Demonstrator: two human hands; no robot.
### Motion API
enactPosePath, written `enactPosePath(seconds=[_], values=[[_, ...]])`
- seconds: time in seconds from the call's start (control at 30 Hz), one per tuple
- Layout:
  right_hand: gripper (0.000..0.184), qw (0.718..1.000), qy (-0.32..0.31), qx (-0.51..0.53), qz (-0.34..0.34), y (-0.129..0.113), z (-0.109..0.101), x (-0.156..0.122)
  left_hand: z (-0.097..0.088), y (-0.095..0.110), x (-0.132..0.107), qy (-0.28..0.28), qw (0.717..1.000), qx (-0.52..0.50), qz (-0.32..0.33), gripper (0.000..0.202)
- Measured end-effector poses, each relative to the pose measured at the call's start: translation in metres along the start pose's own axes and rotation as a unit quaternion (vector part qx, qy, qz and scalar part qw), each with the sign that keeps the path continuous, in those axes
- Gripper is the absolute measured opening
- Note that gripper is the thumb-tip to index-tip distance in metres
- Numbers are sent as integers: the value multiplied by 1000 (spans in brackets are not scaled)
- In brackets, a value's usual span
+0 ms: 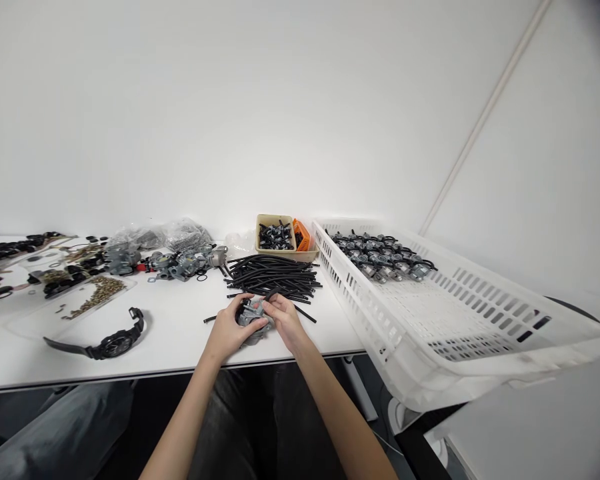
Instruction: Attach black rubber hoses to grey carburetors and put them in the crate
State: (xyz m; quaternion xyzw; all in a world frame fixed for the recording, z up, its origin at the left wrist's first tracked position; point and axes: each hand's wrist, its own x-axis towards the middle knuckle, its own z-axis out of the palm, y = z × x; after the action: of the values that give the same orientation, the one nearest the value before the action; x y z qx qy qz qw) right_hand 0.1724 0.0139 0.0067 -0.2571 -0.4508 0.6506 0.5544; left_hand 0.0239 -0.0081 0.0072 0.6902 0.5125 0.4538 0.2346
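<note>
A grey metal carburetor (253,315) is held just above the front part of the white table. My left hand (226,331) is closed round its left side, thumb across the front. A short black rubber hose (274,292) curves over the top of the carburetor. My right hand (286,323) pinches this hose at the carburetor's right side; the exact contact is hidden by my fingers. Just behind both hands lies a pile of black hoses (275,275), with a few loose ones beside the carburetor.
A white plastic crate (370,320) at the right holds rows of carburetors with hoses. Behind the pile stand a yellowish bin (276,217) of small parts and an orange basket (303,235). Leftward are more carburetors (180,265), brass screws (97,297) and a black wristwatch (115,343). Someone's leg (70,427) shows below.
</note>
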Motion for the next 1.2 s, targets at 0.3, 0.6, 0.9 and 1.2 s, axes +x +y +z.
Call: enactPosePath(seconds=[0.3,0.6,0.9,1.2], values=[[31,999,-24,23,20,-4,-1,-2,-1,1,0,-2,1000,2,-5,53],[35,999,31,-29,-2,-2,3,-1,0,0,0,4,1000,15,9,54],[28,999,-3,-50,-14,-4,2,-2,-1,1,0,-5,1000,-3,12,53],[31,999,-33,-32,-7,-2,0,0,-1,1,0,-2,1000,-11,14,52]])
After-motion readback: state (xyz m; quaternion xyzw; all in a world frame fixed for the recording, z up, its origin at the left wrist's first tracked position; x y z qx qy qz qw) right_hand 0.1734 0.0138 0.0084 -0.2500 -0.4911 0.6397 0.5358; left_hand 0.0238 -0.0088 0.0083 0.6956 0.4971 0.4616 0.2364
